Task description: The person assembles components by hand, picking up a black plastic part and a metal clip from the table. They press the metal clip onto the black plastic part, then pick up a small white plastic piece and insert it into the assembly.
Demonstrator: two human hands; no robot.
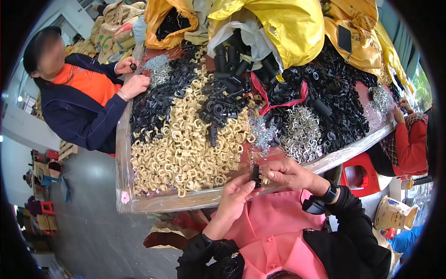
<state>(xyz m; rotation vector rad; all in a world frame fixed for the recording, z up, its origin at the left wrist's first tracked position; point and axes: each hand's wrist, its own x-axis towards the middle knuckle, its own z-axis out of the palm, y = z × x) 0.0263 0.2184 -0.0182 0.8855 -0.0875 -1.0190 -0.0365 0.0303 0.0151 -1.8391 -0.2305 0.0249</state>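
Observation:
Close to the table's front edge, my left hand (233, 194) pinches a small black plastic part (255, 174), held upright. My right hand (293, 176) is closed against the same part from the right. Between its thumb and fingers a bit of beige shows, apparently a beige ring-shaped clip (264, 180), mostly hidden. To the left of my hands spreads a big heap of beige plastic clips (190, 144). Just beyond them lie a pile of small silvery screws (263, 132) and a pile of bent metal hooks (301, 132).
Black plastic parts (339, 97) cover much of the wood-edged table (172, 202). Yellow sacks (297, 32) stand at the back, one with a phone (344, 38) on it. A co-worker (83, 97) handles parts at left; another person's red sleeve (411, 146) is at right, near a red stool (360, 174).

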